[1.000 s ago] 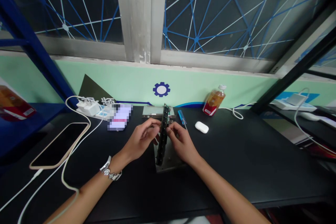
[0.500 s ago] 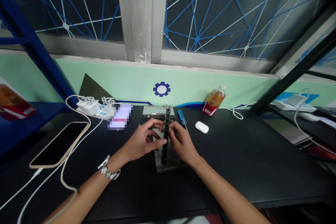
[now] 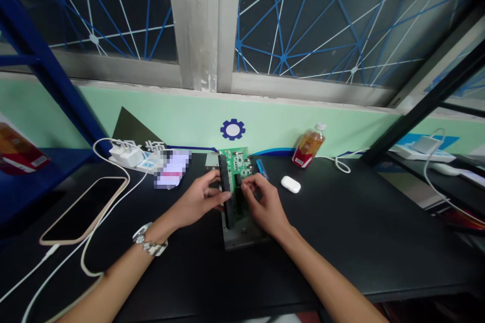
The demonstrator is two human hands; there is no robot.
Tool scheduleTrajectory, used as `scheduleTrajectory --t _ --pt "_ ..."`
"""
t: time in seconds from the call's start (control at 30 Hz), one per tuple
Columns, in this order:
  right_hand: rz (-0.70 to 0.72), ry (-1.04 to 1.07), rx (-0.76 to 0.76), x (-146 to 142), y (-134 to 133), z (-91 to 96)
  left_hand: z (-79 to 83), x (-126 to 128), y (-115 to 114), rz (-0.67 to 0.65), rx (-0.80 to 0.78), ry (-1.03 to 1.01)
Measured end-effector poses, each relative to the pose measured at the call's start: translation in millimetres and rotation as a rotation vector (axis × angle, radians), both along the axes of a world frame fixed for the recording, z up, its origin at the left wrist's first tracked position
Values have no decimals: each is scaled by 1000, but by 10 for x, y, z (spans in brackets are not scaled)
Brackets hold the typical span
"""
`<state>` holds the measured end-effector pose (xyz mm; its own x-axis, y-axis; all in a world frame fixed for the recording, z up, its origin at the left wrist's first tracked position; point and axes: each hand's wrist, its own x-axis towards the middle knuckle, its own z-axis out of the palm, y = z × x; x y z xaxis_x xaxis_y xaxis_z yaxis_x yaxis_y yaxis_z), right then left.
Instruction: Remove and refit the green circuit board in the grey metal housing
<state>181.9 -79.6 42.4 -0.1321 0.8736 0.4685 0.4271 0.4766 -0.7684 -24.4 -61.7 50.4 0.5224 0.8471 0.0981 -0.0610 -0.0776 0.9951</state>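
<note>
A green circuit board (image 3: 237,159) stands tilted over a flat metal plate (image 3: 242,239) on the black table, its component side now showing. Along its left side runs a long black connector strip (image 3: 226,192). My left hand (image 3: 199,197) grips this strip, thumb on the near side and fingers behind it. With thumb and forefinger pinched, my right hand (image 3: 265,199) touches the board beside a small black block (image 3: 238,180). The exact grip of the right fingertips is partly hidden. Just behind the right hand lies a blue-handled screwdriver (image 3: 261,168).
A white earbud case (image 3: 290,184) and a drink bottle (image 3: 308,145) stand to the right. A grey metal case (image 3: 211,160) lies behind the board. At left are a phone (image 3: 83,209), a power strip (image 3: 146,162), a lit blurred screen (image 3: 172,171) and loose white cables (image 3: 89,242).
The circuit board has turned from edge-on to showing its green face, and its connector strip has swung left. My left hand has moved slightly left with it; the right stays close by.
</note>
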Motion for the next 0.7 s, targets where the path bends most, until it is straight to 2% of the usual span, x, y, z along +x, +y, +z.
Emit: scheduleTrajectory --t 0.2,0.37,0.53,0.7 --pt "-68 234 -149 76 98 -59 -94 -200 147 51 9 -19" --pt "134 327 -305 80 126 -73 -68 -258 167 44 -20 23" --pt "161 391 -288 9 24 -11 -44 -215 174 -2 -50 52" --pt "274 460 -308 -78 -73 18 -158 -109 180 17 -69 -43"
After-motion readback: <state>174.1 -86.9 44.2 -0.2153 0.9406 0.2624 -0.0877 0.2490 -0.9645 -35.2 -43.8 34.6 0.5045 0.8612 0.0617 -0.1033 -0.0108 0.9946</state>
